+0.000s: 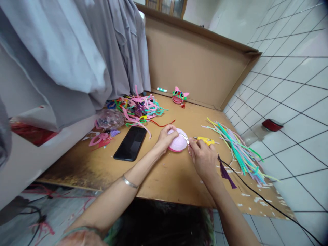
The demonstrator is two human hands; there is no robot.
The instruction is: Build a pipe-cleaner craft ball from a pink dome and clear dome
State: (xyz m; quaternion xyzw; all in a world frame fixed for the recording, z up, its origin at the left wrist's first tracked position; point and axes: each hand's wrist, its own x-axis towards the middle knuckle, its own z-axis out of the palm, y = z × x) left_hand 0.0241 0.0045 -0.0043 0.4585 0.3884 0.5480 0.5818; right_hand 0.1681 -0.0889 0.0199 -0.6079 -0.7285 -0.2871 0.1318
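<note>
My left hand grips the left edge of a round pale-lilac coiled piece with a darker pink rim underneath. My right hand is closed on a small pair of scissors, whose silver blades lie over the right side of the round piece. Most of the scissor handles are hidden by my fingers. Just behind my right hand lies a yellow glue gun, its black cable running off to the lower right. A purple tassel rests beside my right wrist.
A black phone lies left of my hands. Tangled pipe cleaners are heaped at the back left; a bundle of straight ones is on the right. A pink-eared figure and a glue stick stand near the cardboard wall.
</note>
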